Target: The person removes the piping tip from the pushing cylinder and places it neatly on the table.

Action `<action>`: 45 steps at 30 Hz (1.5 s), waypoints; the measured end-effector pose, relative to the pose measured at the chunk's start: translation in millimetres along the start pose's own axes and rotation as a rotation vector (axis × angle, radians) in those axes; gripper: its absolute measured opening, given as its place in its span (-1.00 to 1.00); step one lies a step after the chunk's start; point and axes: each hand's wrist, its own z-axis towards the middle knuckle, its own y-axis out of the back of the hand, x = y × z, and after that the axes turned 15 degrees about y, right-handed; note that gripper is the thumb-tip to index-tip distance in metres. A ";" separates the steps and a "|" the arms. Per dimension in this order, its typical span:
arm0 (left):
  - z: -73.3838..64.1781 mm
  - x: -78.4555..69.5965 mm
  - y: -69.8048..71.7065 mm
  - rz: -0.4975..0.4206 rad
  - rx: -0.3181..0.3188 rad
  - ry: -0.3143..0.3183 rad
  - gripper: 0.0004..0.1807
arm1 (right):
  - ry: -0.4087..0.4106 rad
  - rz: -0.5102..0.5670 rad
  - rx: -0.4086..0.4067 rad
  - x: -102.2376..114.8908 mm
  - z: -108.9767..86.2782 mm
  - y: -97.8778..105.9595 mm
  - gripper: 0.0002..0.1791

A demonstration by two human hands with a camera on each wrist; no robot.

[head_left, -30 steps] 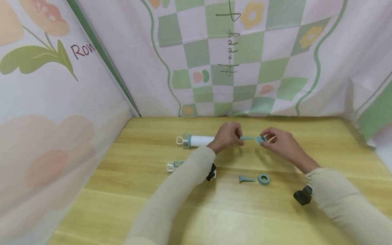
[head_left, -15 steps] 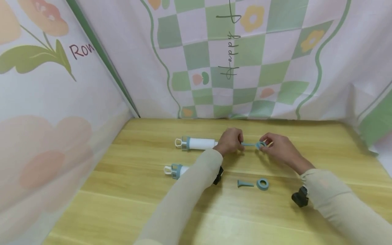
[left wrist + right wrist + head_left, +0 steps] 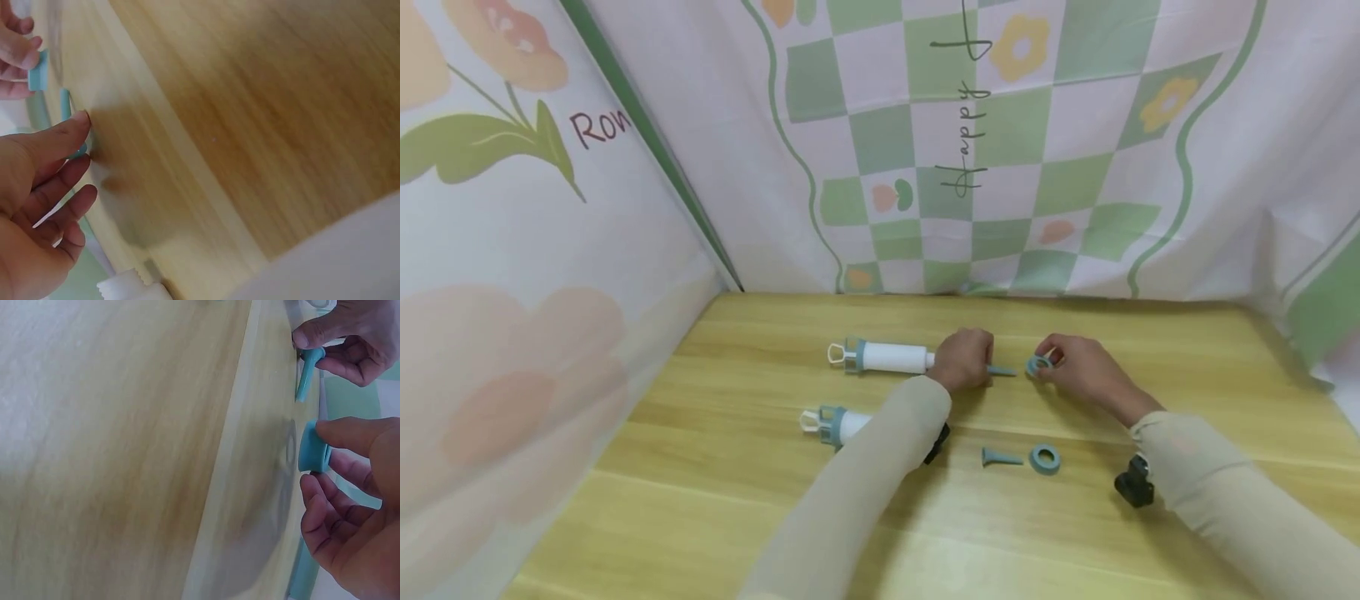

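My left hand (image 3: 964, 358) pinches a slim teal nozzle (image 3: 305, 378) by its wider end between thumb and fingertips, low over the wooden table. The nozzle's narrow tip points right, toward a teal ring cap (image 3: 312, 449). That ring is pinched at its edge by my right hand (image 3: 1086, 371), a small gap away from the nozzle's tip. To the left of my left hand lies a white tube (image 3: 895, 357) with a teal collar and a white pull handle. Its right end is partly behind my left hand in the head view.
A second white tube (image 3: 853, 427) with a teal collar lies nearer, mostly covered by the left sleeve (image 3: 865, 483). Another teal nozzle (image 3: 1002, 457) and teal ring (image 3: 1045, 472) lie side by side in front of the hands. A patterned curtain (image 3: 887, 242) closes off the table's back.
Both hands have come lower and slightly nearer in the head view, with the nozzle and ring in them. Half a second ago the nozzle's tip reached the ring; now a gap shows.
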 end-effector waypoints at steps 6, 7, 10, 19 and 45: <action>-2.1 -2.8 -0.6 0.007 0.003 -0.016 -0.67 | 0.010 -0.016 0.014 -1.5 -2.9 -2.5 -0.67; -2.2 -2.9 -0.4 0.003 0.007 -0.015 -0.67 | 0.010 -0.016 0.015 -1.7 -3.4 -2.9 -0.67; -2.2 -2.8 -0.2 -0.007 0.014 -0.018 -0.68 | 0.004 -0.015 0.009 -1.4 -4.5 -4.1 -0.65; -2.9 -0.6 2.8 -0.037 0.043 -0.005 -0.63 | -0.050 0.014 0.020 2.5 -5.9 -0.9 -0.40; -17.2 53.2 57.7 -0.077 -0.066 -0.023 -0.56 | 0.006 -0.112 -0.090 20.3 -34.6 31.9 -0.35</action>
